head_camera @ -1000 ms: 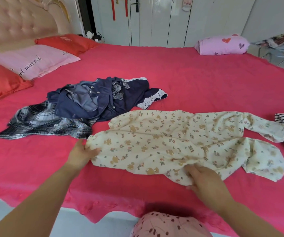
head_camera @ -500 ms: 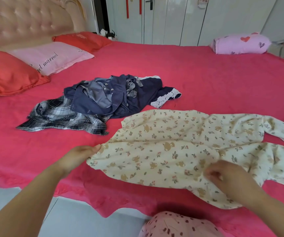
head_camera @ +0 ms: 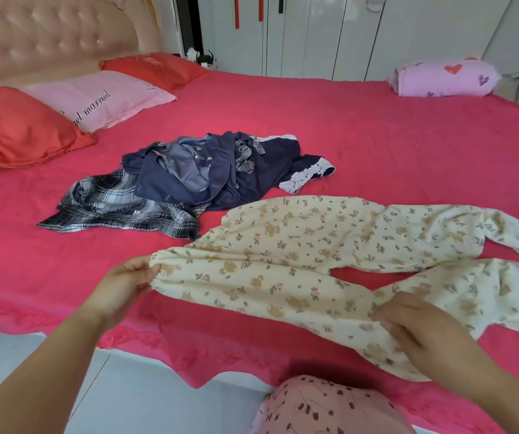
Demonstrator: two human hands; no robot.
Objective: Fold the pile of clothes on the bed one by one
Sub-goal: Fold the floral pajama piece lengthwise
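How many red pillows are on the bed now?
2. The near red pillow lies at the left edge; the far red pillow lies behind the pink pillow, by the headboard. Another may be cut off at the left.

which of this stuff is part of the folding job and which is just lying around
Job: cream floral trousers, gripped by left hand and right hand; navy garment and plaid shirt, piled.
Lying about: red pillows, pink pillow, purple heart-print bundle.

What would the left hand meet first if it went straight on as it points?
First the cream floral trousers whose waistband the left hand pinches; beyond, probably the black-and-white checked shirt, depth unclear.
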